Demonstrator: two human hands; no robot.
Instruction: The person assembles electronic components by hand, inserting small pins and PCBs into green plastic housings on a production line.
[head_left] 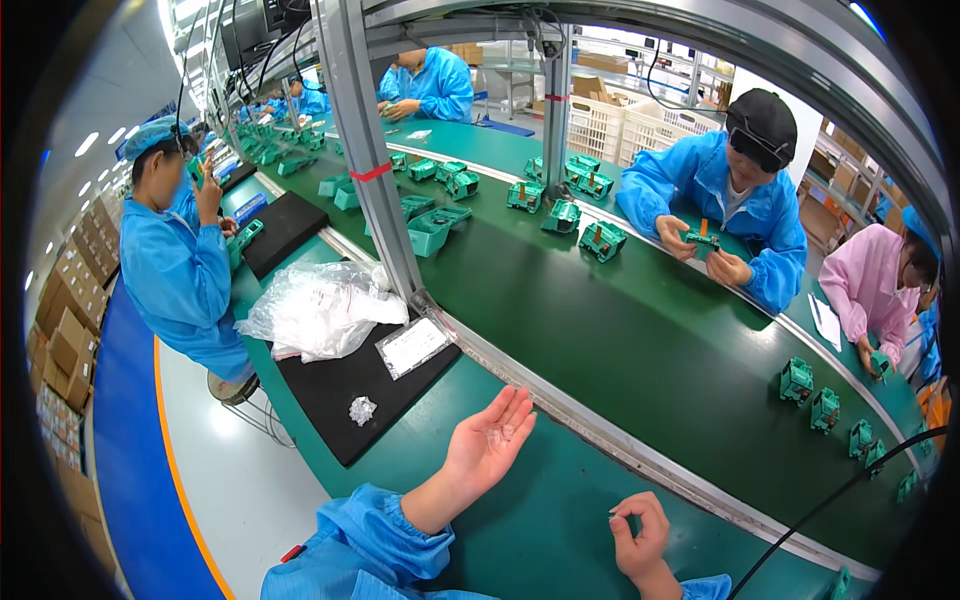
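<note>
My left hand (490, 440) is turned palm up above the green bench, with its fingers stretched out. A few tiny clear pieces (497, 436) seem to lie in the palm, too small to name. Lower right, my right hand (643, 535) has its fingers curled and thumb and forefinger close together. A small pale speck shows at those fingertips; its kind cannot be made out. On the black mat (340, 425) left of my left hand lie a small heap of clear pieces (362, 410), a flat clear bag with a white label (414, 347) and a large crumpled plastic bag (325, 305).
A metal post (370, 150) rises between the bench and the green conveyor (560, 320). Green housings (603, 241) and green trays (432, 232) sit along the belt. Co-workers in blue (720, 200) and pink (880, 285) sit opposite; another (175, 250) sits at left. A black cable (835, 495) crosses lower right.
</note>
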